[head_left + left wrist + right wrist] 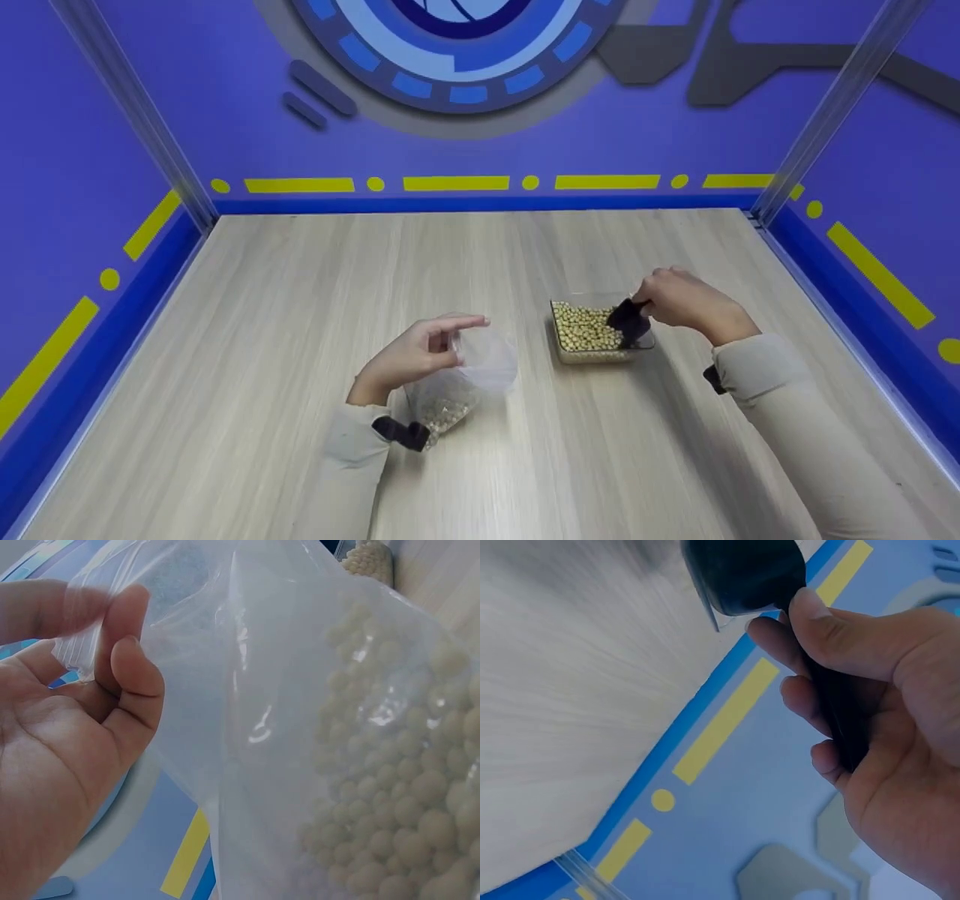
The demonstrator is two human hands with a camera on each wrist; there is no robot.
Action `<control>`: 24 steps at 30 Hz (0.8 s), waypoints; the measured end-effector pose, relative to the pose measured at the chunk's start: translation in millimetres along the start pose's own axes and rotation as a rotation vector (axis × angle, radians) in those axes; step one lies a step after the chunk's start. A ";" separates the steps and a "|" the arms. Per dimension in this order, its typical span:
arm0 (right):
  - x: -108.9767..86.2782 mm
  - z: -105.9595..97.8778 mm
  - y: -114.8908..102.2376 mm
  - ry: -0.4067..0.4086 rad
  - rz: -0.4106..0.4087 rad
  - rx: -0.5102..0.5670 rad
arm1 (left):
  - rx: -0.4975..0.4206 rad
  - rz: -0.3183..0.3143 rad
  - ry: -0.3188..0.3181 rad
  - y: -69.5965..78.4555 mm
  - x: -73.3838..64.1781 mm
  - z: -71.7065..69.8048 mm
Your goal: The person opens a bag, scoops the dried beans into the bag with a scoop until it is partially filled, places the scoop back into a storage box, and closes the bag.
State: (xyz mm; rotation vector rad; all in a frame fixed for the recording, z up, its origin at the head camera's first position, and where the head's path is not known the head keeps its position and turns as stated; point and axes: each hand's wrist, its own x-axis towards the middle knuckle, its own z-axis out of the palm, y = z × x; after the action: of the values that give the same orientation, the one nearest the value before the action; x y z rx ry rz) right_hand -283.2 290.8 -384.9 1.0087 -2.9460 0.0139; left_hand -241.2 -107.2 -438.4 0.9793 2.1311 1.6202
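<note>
My left hand (414, 351) pinches the rim of a clear zip bag (255, 712) between thumb and fingers. Pale round beans (412, 832) fill the bag's lower part, which hangs at or just above the table. In my right hand (686, 304) is a black scoop (630, 321), its handle (832, 697) wrapped by the fingers and thumb. The scoop's blade dips into a clear rectangular container (600, 357) of yellowish beans (585, 326). How much the blade carries is hidden in the right wrist view.
The container stands on a light wood-grain table (300, 285), to the right of the bag. Blue-violet panels (480, 157) with yellow markings enclose the table's back and sides. Metal posts (142, 112) rise at the back corners.
</note>
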 end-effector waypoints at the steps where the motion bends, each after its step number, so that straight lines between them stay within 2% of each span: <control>1: -0.2 0.9 1.5 0.000 -0.001 0.014 | 0.002 0.000 0.000 0.0 0.0 0.1; 7: -1.3 7.8 9.9 -0.007 -0.004 0.114 | 0.005 -0.010 0.006 -0.6 0.4 0.5; 18: -4.8 27.2 24.0 0.062 0.001 0.253 | 0.018 0.007 0.005 -4.1 1.8 0.7; 24: -7.5 33.6 27.5 0.039 0.038 0.310 | 0.016 0.010 -0.006 -4.8 2.8 1.6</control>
State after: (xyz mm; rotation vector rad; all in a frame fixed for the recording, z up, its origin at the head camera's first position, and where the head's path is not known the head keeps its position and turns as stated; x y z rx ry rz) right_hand -294.9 316.5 -418.7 0.9666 -2.9859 0.4995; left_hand -243.9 -104.9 -442.9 1.0003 2.1421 1.6053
